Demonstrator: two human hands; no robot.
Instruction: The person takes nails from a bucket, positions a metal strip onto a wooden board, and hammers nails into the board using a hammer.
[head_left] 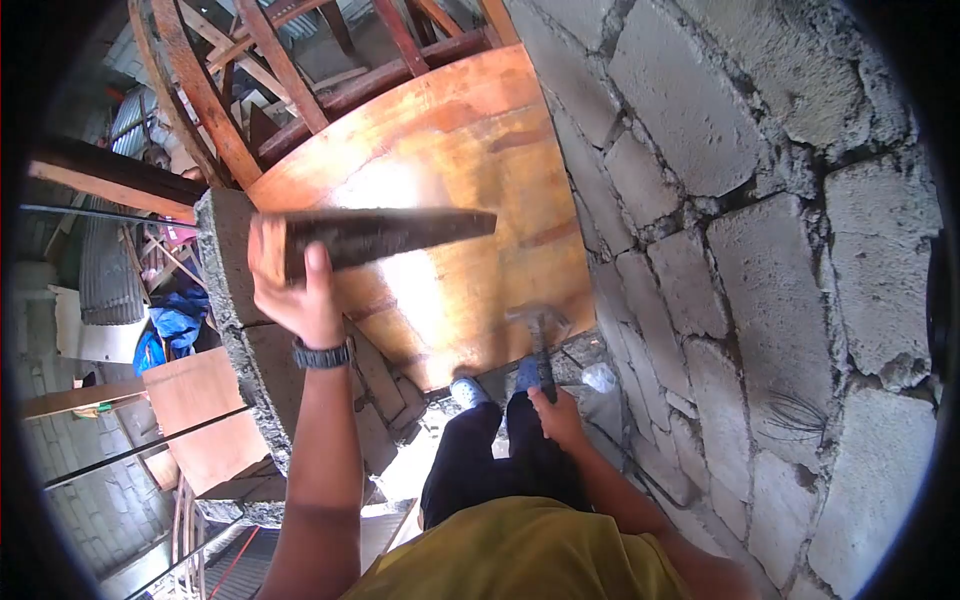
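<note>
1. Clearly, the left hand is closed around one end of a wooden block, its thumb lying along the near side of the wood.
2. The block is raised in front of the body and reaches across to the right; its gripped end face looks pale, while the long side is dark.
3. Lower down, the right hand grasps a hammer by the lower part of its handle, with the head pointing forward, away from the body.
4. Block and hammer are well apart, and both show against a broad, shiny wooden sheet.
5. On the right rises a wall of rough grey blocks, with a tangle of thin wire against it.
6. On the left, just beside the raised hand, stands a lower block wall; beyond it are a blue tarp and a plain panel.
7. Wooden beams cross beyond the sheet's far edge.
8. A dark wristwatch circles the left wrist.
</note>
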